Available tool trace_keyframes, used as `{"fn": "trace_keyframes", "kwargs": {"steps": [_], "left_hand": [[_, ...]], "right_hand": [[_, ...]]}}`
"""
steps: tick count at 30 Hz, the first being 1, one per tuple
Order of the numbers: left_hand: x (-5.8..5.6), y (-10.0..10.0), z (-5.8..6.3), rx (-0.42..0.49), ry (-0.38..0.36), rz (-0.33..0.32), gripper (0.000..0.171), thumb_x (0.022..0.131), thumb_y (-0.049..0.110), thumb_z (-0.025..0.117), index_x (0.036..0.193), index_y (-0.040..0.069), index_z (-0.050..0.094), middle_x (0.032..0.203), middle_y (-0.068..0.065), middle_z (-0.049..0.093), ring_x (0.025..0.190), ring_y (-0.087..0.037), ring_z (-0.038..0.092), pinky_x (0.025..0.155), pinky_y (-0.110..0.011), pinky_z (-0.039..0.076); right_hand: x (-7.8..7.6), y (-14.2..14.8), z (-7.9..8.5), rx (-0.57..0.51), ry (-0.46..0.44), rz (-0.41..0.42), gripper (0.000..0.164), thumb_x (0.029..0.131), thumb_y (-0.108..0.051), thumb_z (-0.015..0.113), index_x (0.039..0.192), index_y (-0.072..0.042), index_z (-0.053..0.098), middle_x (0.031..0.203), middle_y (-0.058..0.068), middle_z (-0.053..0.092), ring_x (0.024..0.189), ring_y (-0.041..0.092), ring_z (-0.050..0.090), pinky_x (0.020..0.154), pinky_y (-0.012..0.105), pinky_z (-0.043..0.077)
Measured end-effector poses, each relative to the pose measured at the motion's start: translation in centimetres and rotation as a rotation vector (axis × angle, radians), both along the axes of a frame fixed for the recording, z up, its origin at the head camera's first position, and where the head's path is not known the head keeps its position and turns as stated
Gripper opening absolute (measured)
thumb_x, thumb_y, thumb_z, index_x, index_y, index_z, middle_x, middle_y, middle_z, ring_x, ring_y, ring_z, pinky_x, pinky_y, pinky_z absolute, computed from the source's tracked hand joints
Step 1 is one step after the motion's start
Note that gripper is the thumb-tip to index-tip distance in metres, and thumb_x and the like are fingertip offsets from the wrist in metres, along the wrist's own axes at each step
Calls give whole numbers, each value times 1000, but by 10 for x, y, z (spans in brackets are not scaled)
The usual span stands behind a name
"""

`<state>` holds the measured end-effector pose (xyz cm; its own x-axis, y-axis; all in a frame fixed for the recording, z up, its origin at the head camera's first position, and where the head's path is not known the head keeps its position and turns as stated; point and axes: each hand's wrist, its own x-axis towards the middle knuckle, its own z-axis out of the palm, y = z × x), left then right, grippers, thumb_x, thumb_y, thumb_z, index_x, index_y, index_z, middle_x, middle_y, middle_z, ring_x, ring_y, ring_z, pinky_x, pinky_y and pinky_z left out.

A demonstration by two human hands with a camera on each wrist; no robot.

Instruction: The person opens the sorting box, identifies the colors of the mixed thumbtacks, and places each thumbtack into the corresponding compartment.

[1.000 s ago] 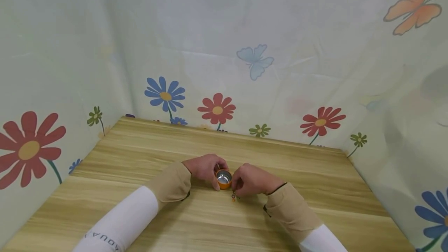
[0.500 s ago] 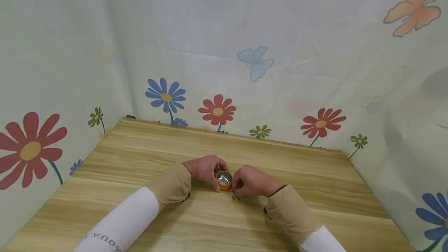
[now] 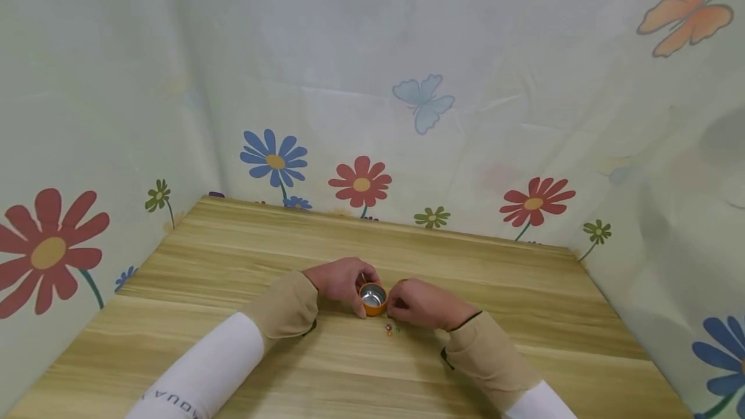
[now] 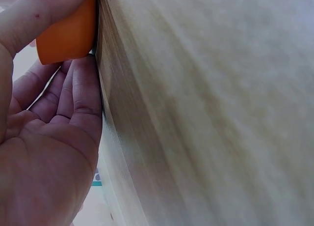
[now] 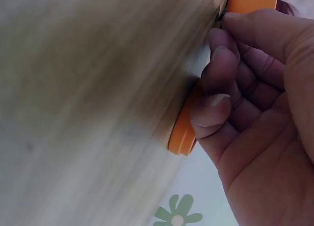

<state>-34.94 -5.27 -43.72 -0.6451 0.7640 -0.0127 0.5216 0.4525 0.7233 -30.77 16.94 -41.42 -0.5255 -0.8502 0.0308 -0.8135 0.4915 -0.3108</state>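
Observation:
My left hand (image 3: 340,282) grips a small orange cup (image 3: 374,309) with a shiny metal inside, thumb on the near side and fingers behind. The cup stands upright on the table; in the left wrist view its orange wall (image 4: 68,37) shows between thumb and fingers. Just right of it, my right hand (image 3: 427,304) has thumb and forefinger together on a small dark bead (image 5: 222,15), mostly hidden by the fingertips. Several tiny beads lie on the wood before that hand, among them a dark one (image 3: 388,327), an orange one (image 3: 389,333) and a green one (image 3: 398,329).
An orange lid-like piece (image 5: 184,130) lies on the table beyond my right hand's curled fingers, seen only in the right wrist view. The wooden table (image 3: 279,231) ends at a flower-printed cloth wall (image 3: 326,37) at the back and sides.
My right hand has shifted slightly away from the beads, to the right and back, uncovering the green bead. The left hand and the cup have stayed in place.

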Motion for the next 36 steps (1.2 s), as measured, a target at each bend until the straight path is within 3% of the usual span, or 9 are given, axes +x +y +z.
{"fn": "trace_keyframes", "kwargs": {"steps": [4, 12, 26, 32, 36], "left_hand": [[-2, -1, -2, 14, 2, -12, 50, 60, 14, 89, 101, 19, 62, 92, 9, 61, 82, -8, 59, 73, -23, 48], [-5, -1, -5, 28, 5, -24, 49, 59, 14, 90, 100, 20, 62, 92, 9, 62, 82, -8, 59, 72, -24, 48], [-6, -1, -8, 13, 21, -23, 50, 60, 16, 90, 101, 20, 61, 92, 11, 61, 82, -7, 59, 72, -22, 48], [-5, 0, -7, 10, 23, -17, 50, 60, 17, 89, 101, 19, 61, 91, 11, 60, 82, -7, 58, 73, -23, 48], [-5, 0, -6, -13, 24, 2, 51, 60, 18, 90, 102, 19, 60, 92, 11, 60, 82, -7, 58, 73, -23, 47]], "right_hand": [[1, 2, -2, -34, -24, -28, 11, 91, -9, 62, 82, -16, 64, 74, -13, 53, 63, 2, 46, 59, 21, 41], [5, 9, -5, -148, -158, -106, 5, 95, -12, 58, 95, -10, 63, 82, -11, 58, 69, 4, 50, 61, 24, 45], [9, 10, -11, -370, -305, -178, 11, 98, -15, 53, 94, -7, 60, 80, 0, 57, 67, 8, 47, 58, 24, 40], [11, 12, -13, -511, -494, -212, 17, 100, -15, 50, 97, 0, 56, 65, 2, 44, 55, 17, 41, 51, 25, 36], [13, 10, -12, -604, -618, -198, 20, 101, -16, 47, 98, 4, 52, 66, 6, 40, 57, 22, 38, 50, 27, 33]]}}
